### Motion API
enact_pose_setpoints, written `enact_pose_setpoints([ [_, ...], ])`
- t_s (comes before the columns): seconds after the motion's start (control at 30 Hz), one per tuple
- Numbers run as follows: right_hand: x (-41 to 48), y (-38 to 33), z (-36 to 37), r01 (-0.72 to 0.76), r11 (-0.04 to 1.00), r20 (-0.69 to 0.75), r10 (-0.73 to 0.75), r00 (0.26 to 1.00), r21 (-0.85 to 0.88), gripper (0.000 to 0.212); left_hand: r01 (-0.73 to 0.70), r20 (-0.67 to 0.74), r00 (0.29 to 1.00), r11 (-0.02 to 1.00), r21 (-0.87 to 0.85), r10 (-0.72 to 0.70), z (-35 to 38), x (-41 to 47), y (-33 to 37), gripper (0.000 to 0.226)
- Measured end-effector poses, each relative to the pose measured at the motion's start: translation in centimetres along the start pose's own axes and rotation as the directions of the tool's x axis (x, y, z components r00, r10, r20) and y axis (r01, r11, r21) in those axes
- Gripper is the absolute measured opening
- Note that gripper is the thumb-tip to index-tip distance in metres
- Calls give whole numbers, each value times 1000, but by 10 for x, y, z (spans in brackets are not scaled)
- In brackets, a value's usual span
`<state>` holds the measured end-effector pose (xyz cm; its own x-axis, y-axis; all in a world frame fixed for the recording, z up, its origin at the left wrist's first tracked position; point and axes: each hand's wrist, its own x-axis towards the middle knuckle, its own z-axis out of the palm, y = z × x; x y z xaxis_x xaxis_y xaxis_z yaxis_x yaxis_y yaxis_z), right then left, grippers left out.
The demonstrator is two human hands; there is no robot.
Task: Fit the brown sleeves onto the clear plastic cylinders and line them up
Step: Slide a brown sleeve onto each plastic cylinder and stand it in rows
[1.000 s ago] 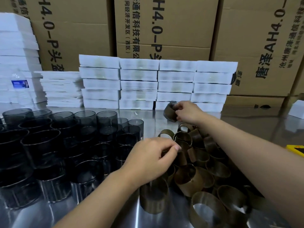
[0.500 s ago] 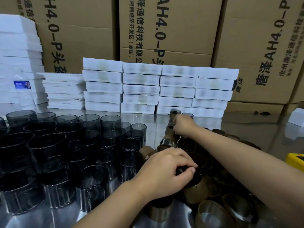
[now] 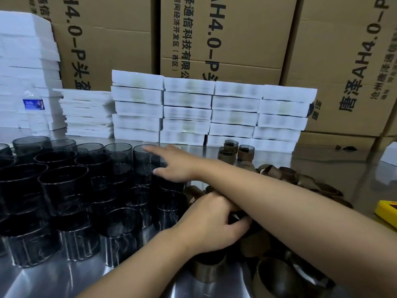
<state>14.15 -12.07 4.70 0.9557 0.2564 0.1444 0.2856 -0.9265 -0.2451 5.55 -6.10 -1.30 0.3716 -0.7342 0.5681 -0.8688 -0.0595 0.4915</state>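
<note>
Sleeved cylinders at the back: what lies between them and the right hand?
In the head view, only bare shiny tabletop separates the right hand from the sleeved cylinders.

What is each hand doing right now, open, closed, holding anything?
Right hand: open, empty, fingers spread over the clear cylinders.
Left hand: curled into the brown sleeves; grip cannot be told.

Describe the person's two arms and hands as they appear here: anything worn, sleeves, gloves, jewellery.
Both forearms are bare as far as the frame shows; no sleeve edge is visible. The left hand and the right hand wear no gloves. No watch, bracelet or ring can be seen on either wrist or on the visible fingers. The nails that show look short and unpainted. No marks or tape are visible.
</note>
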Motion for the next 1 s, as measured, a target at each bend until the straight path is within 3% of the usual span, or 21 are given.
enact_pose_setpoints([
  [0.23,-8,0,-14,42,989,-166,-65,984,-143,30,7,3,1000,1000,-25,-7,0,2,-3,29],
  [0.33,-33,10,-26,54,998,-334,-46,942,15,20,69,-62,996,997,-42,-71,2,4,-4,28],
  [0.4,-56,20,-36,44,974,-448,61,892,221,10,135,-158,976,985,-110,-151,2,8,-4,19],
  [0.47,-82,28,-44,95,839,-498,224,838,537,6,227,-242,925,936,-270,-294,0,13,-4,15],
  [0.53,-108,36,-48,203,617,-487,334,807,760,12,271,-266,860,830,-488,-437,-3,16,-4,17],
  [0.63,-141,44,-43,271,355,-396,352,848,895,11,222,-239,819,672,-706,-521,-8,17,-4,38],
  [0.73,-157,45,-30,207,260,-284,306,909,943,25,147,-189,854,573,-806,-485,-10,17,-2,71],
  [0.8,-161,41,-23,158,267,-231,268,935,951,30,158,-133,879,545,-824,-457,-13,16,-3,79],
  [0.9,-163,36,-14,115,382,-238,294,926,917,36,195,-34,904,480,-855,-427,-18,11,-5,54],
  [1.0,-164,36,-14,44,655,-442,456,773,754,40,185,-37,887,428,-885,-460,-21,8,-8,56],
])
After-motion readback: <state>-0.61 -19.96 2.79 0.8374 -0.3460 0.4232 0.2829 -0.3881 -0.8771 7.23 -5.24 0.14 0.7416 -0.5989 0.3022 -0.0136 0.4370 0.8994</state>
